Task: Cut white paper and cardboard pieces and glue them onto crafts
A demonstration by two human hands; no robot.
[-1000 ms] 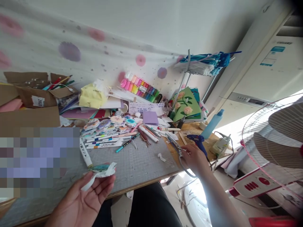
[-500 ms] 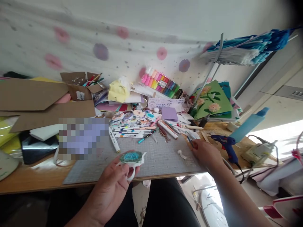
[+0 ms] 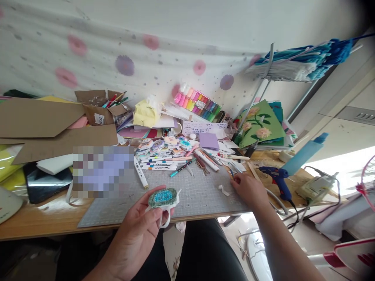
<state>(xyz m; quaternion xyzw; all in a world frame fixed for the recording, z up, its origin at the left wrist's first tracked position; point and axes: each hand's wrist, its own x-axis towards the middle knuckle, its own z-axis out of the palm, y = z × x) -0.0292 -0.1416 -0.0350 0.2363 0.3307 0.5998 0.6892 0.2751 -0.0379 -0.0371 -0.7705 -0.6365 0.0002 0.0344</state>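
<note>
My left hand (image 3: 143,222) pinches a small oval craft piece (image 3: 164,196), coloured bright blue in the middle with a grey-green border. White paper-like edging surrounds it, and a narrow white strip (image 3: 165,219) curls down below. My right hand (image 3: 249,190) rests low at the right part of the grey cutting mat (image 3: 117,207), its fingers closed at a thin bluish item (image 3: 231,171) whose kind I cannot make out. Just left of those fingers lies a crumpled white scrap (image 3: 223,190).
Several markers (image 3: 164,164) and a pile of paper cutouts (image 3: 158,144) cover the mat's back. At right are a blue glue gun (image 3: 277,177) with its cable and a light-blue bottle (image 3: 306,154). Cardboard (image 3: 38,117) fills the left. The table's front edge is near my legs.
My right hand has shifted slightly left, its fingers still at the thin bluish item. The craft piece in my left hand has tipped so its top faces me more.
</note>
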